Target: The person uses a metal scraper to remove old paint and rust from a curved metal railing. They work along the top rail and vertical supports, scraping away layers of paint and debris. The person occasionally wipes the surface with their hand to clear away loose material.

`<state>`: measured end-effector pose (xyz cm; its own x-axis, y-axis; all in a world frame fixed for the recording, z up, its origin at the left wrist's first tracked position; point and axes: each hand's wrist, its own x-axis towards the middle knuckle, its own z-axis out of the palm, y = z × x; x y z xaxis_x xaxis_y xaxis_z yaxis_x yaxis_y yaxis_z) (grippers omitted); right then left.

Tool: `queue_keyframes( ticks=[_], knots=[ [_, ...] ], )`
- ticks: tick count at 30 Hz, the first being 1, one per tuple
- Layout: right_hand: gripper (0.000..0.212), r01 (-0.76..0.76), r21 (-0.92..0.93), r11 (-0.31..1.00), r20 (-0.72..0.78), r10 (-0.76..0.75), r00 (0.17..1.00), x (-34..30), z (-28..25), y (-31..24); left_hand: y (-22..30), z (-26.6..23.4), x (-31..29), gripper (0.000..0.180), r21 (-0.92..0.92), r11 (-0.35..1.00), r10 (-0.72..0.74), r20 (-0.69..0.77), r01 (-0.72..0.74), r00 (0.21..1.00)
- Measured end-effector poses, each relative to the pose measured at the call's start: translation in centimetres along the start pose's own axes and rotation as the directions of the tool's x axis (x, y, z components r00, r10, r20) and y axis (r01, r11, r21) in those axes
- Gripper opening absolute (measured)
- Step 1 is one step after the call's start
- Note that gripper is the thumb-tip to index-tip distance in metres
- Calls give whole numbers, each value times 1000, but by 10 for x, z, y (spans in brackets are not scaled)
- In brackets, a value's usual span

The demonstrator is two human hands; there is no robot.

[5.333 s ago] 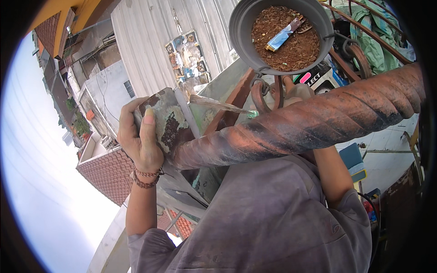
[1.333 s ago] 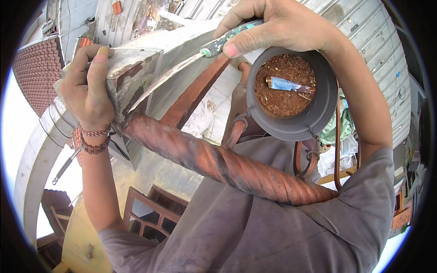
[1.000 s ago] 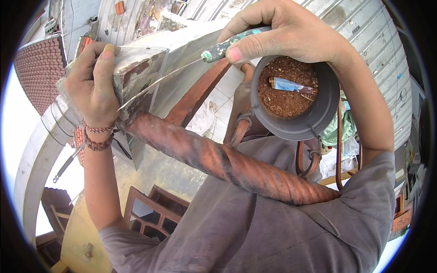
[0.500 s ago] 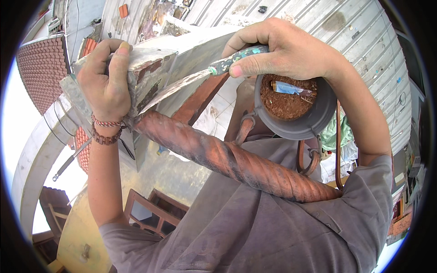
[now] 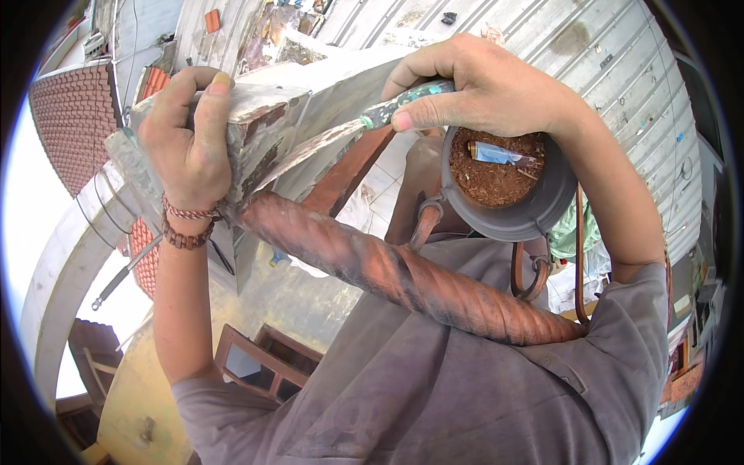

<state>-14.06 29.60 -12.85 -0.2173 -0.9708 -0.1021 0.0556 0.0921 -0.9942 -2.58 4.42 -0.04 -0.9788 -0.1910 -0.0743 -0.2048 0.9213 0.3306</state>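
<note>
railing [image 5: 403,279], a twisted rust-red bar, crosses the view from the block [image 5: 256,132] at its upper-left end down to the person's chest at lower right. the block is a square cap, patched grey and red, with a long drop to roofs and a yard below it. a grey pot [image 5: 542,209] of red-brown soil hangs just beyond the railing, under the right wrist. left hand [image 5: 190,147] is wrapped around the block's far corner, fingers closed over its top edge. right hand [image 5: 480,89] is clenched on the speckled handle of a scraper [image 5: 341,139], whose blade lies against the block's near face. likely trouble: a slip of the blade toward the left fingers, since they sit just beside its edge; or a loosened grip letting the scraper fall over the side.
</note>
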Motion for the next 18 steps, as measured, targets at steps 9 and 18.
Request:
queue_keyframes(
  ticks=[9,18],
  knots=[
    [35,69,-59,996,-3,-69,998,3,5,-3,-2,0,0,24,1,1000,-2,-3,2,1000],
    [32,82,20,996,-62,-81,995,-7,-2,-4,0,-3,-1,28,9,999,-52,74,51,996]
  ],
)
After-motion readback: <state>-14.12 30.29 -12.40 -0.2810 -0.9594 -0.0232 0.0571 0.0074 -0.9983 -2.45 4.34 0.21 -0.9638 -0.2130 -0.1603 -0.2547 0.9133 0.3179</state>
